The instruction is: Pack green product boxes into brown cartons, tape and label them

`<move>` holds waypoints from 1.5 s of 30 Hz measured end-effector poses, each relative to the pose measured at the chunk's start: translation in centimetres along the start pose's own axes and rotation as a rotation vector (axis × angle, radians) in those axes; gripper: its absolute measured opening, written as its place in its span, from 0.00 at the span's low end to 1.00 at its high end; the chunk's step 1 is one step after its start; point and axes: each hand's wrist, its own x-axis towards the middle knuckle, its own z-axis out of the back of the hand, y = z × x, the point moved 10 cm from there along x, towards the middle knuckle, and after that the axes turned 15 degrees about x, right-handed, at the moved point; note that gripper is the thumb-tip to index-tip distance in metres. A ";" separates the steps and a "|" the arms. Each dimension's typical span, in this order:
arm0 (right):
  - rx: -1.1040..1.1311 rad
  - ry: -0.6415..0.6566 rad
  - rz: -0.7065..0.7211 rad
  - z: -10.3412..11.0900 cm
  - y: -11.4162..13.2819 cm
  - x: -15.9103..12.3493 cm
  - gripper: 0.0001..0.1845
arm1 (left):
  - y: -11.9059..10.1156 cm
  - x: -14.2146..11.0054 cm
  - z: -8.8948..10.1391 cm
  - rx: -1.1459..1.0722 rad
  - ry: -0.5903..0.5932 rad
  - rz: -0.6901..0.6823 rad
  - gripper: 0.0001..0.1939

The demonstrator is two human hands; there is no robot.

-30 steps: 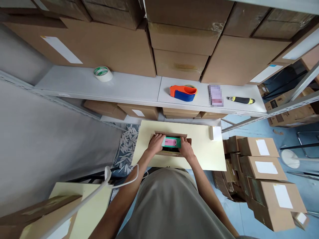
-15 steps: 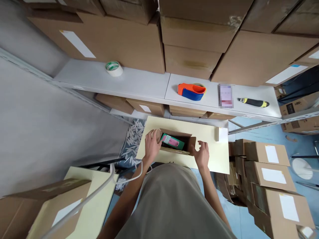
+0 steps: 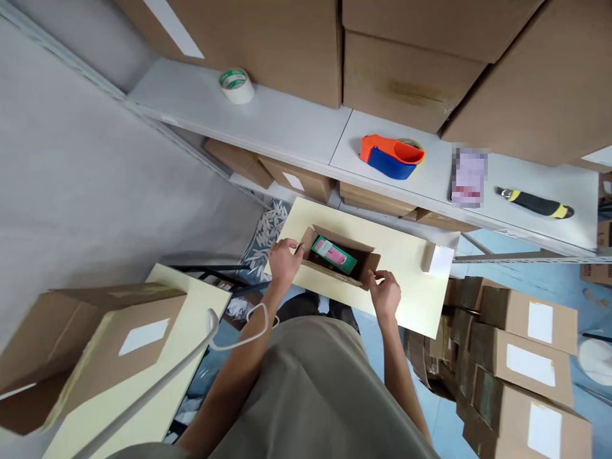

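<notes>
An open cardboard box (image 3: pixel 326 270) sits on the pale yellow tabletop (image 3: pixel 406 287) in front of me, its flaps raised. Inside lies a green packet with a pink picture (image 3: pixel 334 254), slightly slanted. At the box's left end, my left hand (image 3: pixel 285 260) has its thumb and fingers closed on the end flap. My right hand (image 3: pixel 385 295) pinches the flap at the right end between thumb and fingers. A small white box (image 3: pixel 438 259) stands on the same table, to the right of my right hand.
On the grey shelf (image 3: pixel 291 124) ahead lie a tape roll (image 3: pixel 237 87), an orange-blue tape dispenser (image 3: pixel 391 157), a blurred-out flat item (image 3: pixel 469 177) and a black-yellow cutter (image 3: pixel 535 203). Stacked cartons (image 3: pixel 521 357) stand at right. A large open carton (image 3: pixel 129 344) and white cable (image 3: pixel 157 382) are at left.
My right hand has closed from a looser pose onto the right flap. My left hand has shifted outward at the left flap. The view has tilted downward and turned.
</notes>
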 end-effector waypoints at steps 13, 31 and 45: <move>-0.079 0.008 0.120 -2.7 4.5 -2.3 0.19 | 7.0 -3.8 0.7 -0.126 0.043 0.045 0.09; -0.262 0.554 0.642 -36.5 24.2 -26.0 0.17 | 49.1 -32.6 7.2 -0.364 -0.088 0.862 0.05; -0.472 0.886 0.957 -52.3 32.6 -38.1 0.12 | 57.4 -44.4 5.7 -0.457 -0.214 1.293 0.08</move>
